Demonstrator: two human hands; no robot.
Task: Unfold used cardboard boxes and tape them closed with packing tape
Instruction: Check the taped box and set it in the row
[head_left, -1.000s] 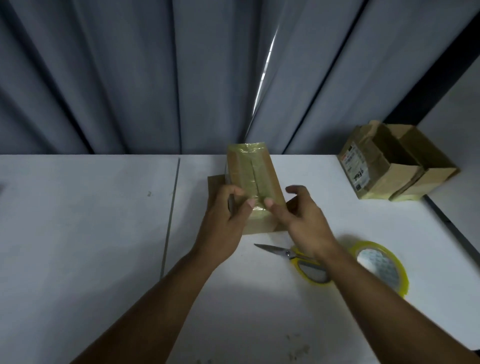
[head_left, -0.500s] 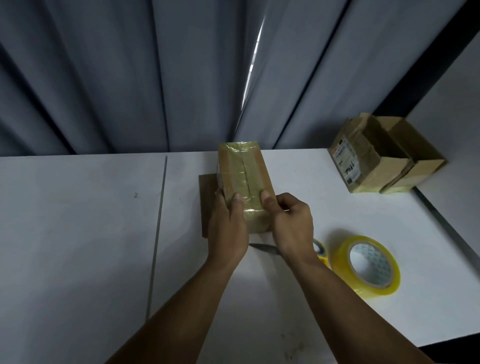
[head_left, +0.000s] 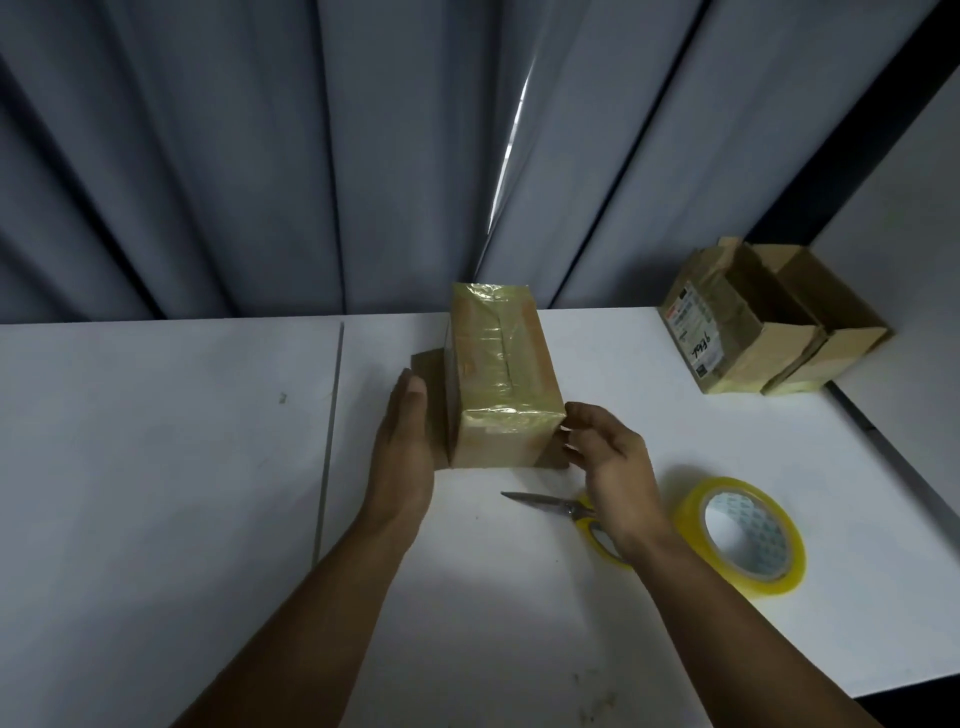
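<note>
box mid-table | our left hand beside its left, right hand at its near right corner | scissors before box, partly under our right wrist | tape right of scissors | two boxes far right | curtain behind table

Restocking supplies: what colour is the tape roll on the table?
The tape roll is translucent yellow with a white patterned core, seen in the head view.
</note>
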